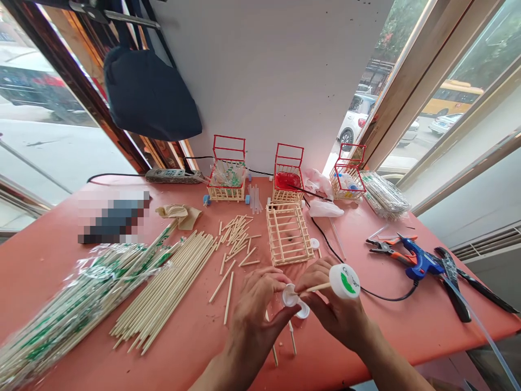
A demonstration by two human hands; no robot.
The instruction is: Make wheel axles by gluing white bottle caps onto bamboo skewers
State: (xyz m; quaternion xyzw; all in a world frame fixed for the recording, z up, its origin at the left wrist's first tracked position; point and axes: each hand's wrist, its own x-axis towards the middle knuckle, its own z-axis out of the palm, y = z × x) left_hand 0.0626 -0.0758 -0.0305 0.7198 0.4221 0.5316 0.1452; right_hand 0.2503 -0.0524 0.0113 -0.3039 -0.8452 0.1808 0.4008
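Note:
My left hand point(253, 307) pinches a white bottle cap point(288, 296), its hollow side facing me. In my right hand point(336, 312) is a short wooden stick point(320, 287); its outer end carries a white cap with a green mark point(345, 281). The stick's other end reaches the cap in my left hand; whether it is fixed there I cannot tell. Below my fingers another white cap point(302, 311) and short sticks point(293, 339) lie on the table, partly hidden. Just beyond my hands stands a wooden stick frame point(290, 236), with a small white cap point(314, 244) beside it.
Long skewers point(166, 288) and a bagged bundle point(93, 293) lie left, near cut pieces point(238, 236). Three small stick carts with red rails point(227, 187) point(288, 182) point(350, 179) line the back. A blue glue gun point(421, 260), its cable, and pliers point(385, 248) lie right.

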